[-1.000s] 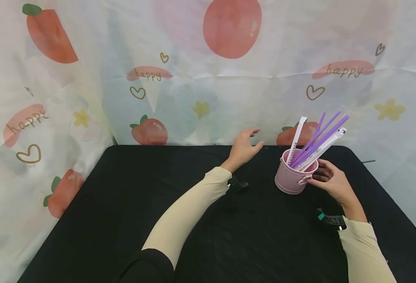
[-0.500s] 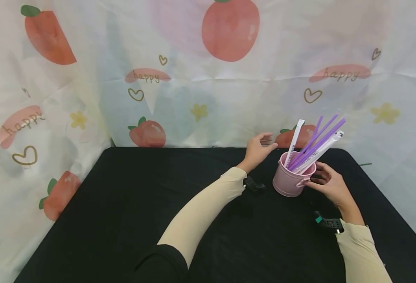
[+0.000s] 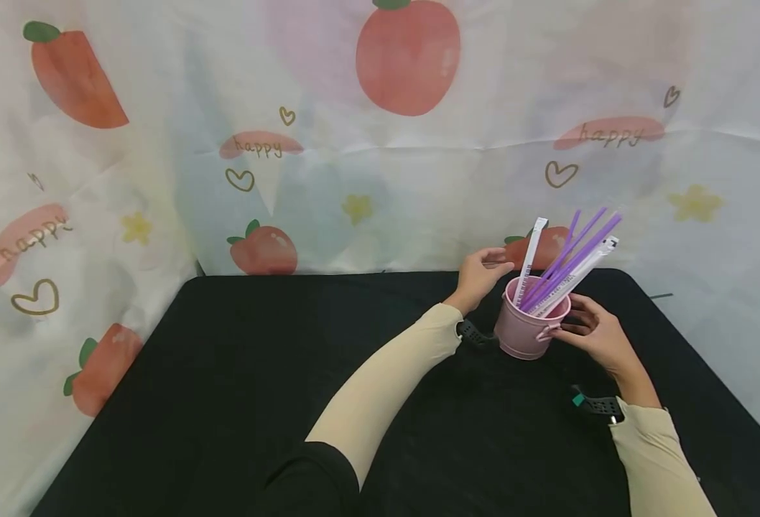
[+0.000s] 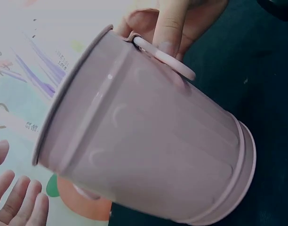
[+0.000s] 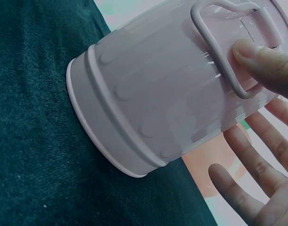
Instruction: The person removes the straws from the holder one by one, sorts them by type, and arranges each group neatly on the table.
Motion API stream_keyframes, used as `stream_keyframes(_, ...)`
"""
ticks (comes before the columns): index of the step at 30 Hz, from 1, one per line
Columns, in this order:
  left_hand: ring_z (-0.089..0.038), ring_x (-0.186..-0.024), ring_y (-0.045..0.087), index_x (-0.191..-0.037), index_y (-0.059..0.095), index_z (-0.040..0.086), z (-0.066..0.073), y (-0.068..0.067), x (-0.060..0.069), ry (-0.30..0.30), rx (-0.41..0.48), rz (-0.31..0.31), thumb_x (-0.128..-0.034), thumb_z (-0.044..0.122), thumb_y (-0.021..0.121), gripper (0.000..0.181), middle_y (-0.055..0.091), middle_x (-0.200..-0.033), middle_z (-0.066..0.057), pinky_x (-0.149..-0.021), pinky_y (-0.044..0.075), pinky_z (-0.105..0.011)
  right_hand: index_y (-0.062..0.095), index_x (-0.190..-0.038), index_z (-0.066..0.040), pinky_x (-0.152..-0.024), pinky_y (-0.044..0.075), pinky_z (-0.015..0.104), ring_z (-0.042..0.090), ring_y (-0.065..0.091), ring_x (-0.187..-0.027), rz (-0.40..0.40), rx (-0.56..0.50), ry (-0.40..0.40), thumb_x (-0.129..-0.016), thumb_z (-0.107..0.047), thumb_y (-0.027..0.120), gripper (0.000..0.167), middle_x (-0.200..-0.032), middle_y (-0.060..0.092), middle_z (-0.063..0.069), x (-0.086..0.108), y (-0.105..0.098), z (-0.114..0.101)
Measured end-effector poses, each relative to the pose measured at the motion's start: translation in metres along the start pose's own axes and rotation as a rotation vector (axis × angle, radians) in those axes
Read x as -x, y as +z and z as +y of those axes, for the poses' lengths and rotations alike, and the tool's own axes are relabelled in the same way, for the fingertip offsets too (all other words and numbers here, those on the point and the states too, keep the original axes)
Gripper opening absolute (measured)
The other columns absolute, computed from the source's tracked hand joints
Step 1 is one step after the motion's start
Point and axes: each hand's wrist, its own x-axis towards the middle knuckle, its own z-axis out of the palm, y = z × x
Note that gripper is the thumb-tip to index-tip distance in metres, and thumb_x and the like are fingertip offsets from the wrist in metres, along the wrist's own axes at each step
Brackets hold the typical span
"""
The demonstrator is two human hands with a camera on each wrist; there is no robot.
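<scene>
A pink metal bucket [image 3: 525, 332] with side handles stands on the black table at the right, full-length purple straws [image 3: 577, 260] and white wrapped straws [image 3: 530, 260] leaning out of it. Beside the bucket's right wall is my right hand [image 3: 603, 337]. In the right wrist view, its thumb [image 5: 266, 66] touches the wall at the wire handle [image 5: 219, 56], while several fingers [image 5: 261, 169] spread out past the bucket, their tips uncurled. My left hand [image 3: 479, 276] hovers left of the rim with fingers extended, apart from the bucket in the left wrist view.
The black-covered table [image 3: 238, 373] extends left and toward me. Its far edge meets a hanging cloth [image 3: 419, 194] printed with fruit, hearts and flowers. Another printed cloth stretch runs along the left side. Both wrists carry black straps.
My left hand has moved right, up to the bucket's left side. My right hand keeps its place beside the bucket. The head view has shifted slightly.
</scene>
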Motion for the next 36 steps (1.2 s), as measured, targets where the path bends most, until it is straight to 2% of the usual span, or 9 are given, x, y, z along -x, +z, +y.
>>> stream_keyframes(10, -0.017, -0.106, 0.065, -0.121, 0.063, 0.009, 0.002, 0.015, -0.010, -0.101, -0.032, 0.002, -0.0864, 0.017, 0.068, 0.036, 0.067, -0.116, -0.006, -0.085, 0.053, -0.021, 0.046, -0.130, -0.003, -0.076, 0.050, 0.006, -0.008, 0.059, -0.095, -0.002, -0.113, -0.019, -0.076, 0.014, 0.068, 0.060, -0.110, 0.056, -0.018, -0.002, 0.004, 0.000)
stream_keyframes(19, -0.018, -0.106, 0.065, -0.121, 0.063, 0.008, 0.007, 0.023, -0.010, -0.146, -0.011, -0.052, -0.0880, 0.015, 0.066, 0.034, 0.069, -0.113, -0.009, -0.084, 0.055, -0.023, 0.040, -0.134, 0.005, -0.077, 0.050, 0.006, -0.010, 0.057, -0.097, -0.004, -0.058, 0.004, -0.078, 0.010, 0.068, 0.063, -0.110, 0.053, -0.023, -0.001, 0.001, 0.000)
stream_keyframes(27, -0.016, -0.104, 0.065, -0.114, 0.067, 0.009, 0.002, 0.027, -0.009, -0.153, -0.037, -0.062, -0.0860, 0.017, 0.069, 0.030, 0.069, -0.113, -0.007, -0.083, 0.054, -0.023, 0.042, -0.132, 0.005, -0.076, 0.050, 0.007, -0.010, 0.058, -0.096, -0.002, -0.075, -0.004, -0.077, 0.012, 0.068, 0.062, -0.109, 0.055, -0.021, 0.001, 0.001, -0.002)
stream_keyframes(31, -0.017, -0.101, 0.066, -0.113, 0.068, 0.008, 0.000, 0.026, -0.008, -0.153, -0.054, -0.086, -0.0845, 0.017, 0.071, 0.030, 0.070, -0.110, -0.009, -0.083, 0.053, -0.023, 0.042, -0.132, 0.005, -0.076, 0.050, 0.007, -0.009, 0.058, -0.096, 0.002, -0.079, -0.007, -0.076, 0.013, 0.068, 0.062, -0.109, 0.055, -0.020, 0.002, 0.001, -0.002)
stream_keyframes(36, -0.013, -0.089, 0.068, -0.107, 0.070, 0.005, 0.000, 0.026, -0.008, -0.146, -0.078, -0.099, -0.0835, 0.016, 0.072, 0.026, 0.073, -0.101, -0.010, -0.074, 0.052, -0.017, 0.041, -0.133, 0.005, -0.076, 0.049, 0.006, -0.011, 0.056, -0.095, 0.005, -0.061, 0.000, -0.077, 0.012, 0.068, 0.063, -0.109, 0.054, -0.021, 0.000, 0.001, -0.002)
